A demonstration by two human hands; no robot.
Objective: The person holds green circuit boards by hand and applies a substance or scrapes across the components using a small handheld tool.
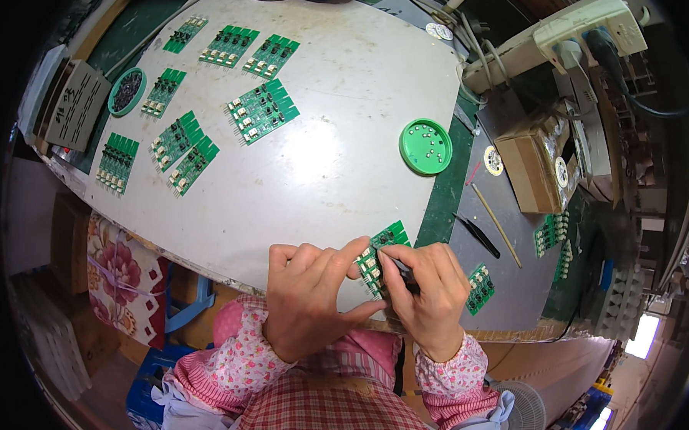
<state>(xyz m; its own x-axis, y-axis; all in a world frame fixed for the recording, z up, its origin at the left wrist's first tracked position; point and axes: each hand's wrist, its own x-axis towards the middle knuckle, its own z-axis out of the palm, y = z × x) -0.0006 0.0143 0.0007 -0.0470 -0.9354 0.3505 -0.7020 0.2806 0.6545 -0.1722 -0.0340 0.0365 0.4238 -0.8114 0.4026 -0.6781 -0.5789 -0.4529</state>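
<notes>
A green circuit-board panel (392,234), lined with pale and black components, is tilted between the two hands at the desk's (343,61) near edge, around five o'clock on the white top. The left hand (311,279) has a narrow grip on the panel's left side. The right hand (436,287) pinches a dark, slim object (401,272) over it; which tool this is, I cannot tell.

Measured from that panel, a small green board (480,290) lies between three and four o'clock. Black tweezers (478,235) and a wooden stick (498,225) rest between two and three, a cardboard box (525,167) sits at two. Near one o'clock stands a green dish (416,161) of small pale parts. Eight loose board panels (262,111) spread between nine and eleven, beside a green-rimmed dish (143,92) of dark parts at ten.
</notes>
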